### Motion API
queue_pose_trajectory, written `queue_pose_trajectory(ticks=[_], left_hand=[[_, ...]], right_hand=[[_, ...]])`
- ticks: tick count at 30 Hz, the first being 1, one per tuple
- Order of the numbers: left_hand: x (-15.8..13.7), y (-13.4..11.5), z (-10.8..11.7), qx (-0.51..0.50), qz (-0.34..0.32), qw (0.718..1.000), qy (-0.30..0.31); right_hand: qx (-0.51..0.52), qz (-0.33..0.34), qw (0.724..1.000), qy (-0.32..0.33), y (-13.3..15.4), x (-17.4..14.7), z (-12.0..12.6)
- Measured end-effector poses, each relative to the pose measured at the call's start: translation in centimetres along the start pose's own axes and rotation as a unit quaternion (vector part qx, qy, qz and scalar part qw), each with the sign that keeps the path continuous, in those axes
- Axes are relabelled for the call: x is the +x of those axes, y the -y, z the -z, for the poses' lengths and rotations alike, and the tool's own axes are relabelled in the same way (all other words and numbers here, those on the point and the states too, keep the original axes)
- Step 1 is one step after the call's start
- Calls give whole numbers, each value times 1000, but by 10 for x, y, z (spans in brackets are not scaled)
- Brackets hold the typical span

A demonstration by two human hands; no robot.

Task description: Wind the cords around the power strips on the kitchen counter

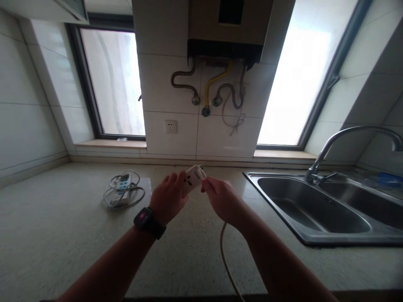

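Above the pale counter (189, 260), in the single head view that we have, our two hands meet near the middle. Our left hand (168, 195) holds the white power strip (194, 179) by its side, with the fingers curled together around it, and some of the socket holes remain visible. Our right hand (220, 197) is at the far end of the strip, where thumb and forefinger seem to pinch the white cord (223, 251) near a small loop; how tightly its other fingers are folded, we cannot tell. Below this hand, the cord runs toward the near edge of the counter and leaves the view. From here, we judge that a hard pull of the right hand could bend the cord sharply at the strip and strain it, and a loose left grip could let the strip fall. The part out of view could also catch on something, if we draw it quickly. As for containers, the steel sink (274, 202) on our right has two basins: the left basin (283, 193) shows dark metal walls, and the right basin (362, 197) is cut by the picture edge, so its contents we cannot tell. On our left, well apart from the hands, a second power strip (124, 181) lies among the loops of its grey-white cable (140, 196)
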State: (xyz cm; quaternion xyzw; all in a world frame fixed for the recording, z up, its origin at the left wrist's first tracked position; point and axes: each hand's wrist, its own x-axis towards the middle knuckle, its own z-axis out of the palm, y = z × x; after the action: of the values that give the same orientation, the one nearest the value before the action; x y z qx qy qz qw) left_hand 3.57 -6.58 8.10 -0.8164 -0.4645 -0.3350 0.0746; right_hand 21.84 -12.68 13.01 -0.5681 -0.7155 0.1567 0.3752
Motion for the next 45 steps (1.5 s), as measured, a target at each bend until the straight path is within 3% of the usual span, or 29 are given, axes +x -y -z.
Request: queue_pose_trajectory(ticks=[3,6,10,13,17,22,26,32,37,40,45], left_hand=[[1,10,-23,89,-12,996,-31],[-5,18,-40,37,-28,998,-43],[-11,24,-46,-5,-42,999,23],[-12,27,-46,-66,-26,995,65],[-10,32,-45,-178,20,982,59],[-9,35,-42,-298,69,950,66],[-10,32,-41,-432,124,888,97],[-13,24,-40,-581,139,792,125],[-15,15,-35,-678,174,698,152],[-18,11,-32,-740,172,626,179],[-24,7,-37,-838,104,489,219]], right_hand=[[-25,10,999,36,-7,17,-27],[-33,3,996,77,-18,27,-48],[-20,-17,996,87,-33,30,-62],[3,-21,997,79,-42,29,-65],[26,-73,995,64,-48,28,-58],[113,-88,977,156,-53,29,-35],[176,-69,960,204,-62,32,-21],[194,-71,972,116,-70,38,-11],[253,-63,961,91,-73,42,-20],[333,-69,934,110,-78,43,-33],[506,-61,845,161,-83,43,-52]])
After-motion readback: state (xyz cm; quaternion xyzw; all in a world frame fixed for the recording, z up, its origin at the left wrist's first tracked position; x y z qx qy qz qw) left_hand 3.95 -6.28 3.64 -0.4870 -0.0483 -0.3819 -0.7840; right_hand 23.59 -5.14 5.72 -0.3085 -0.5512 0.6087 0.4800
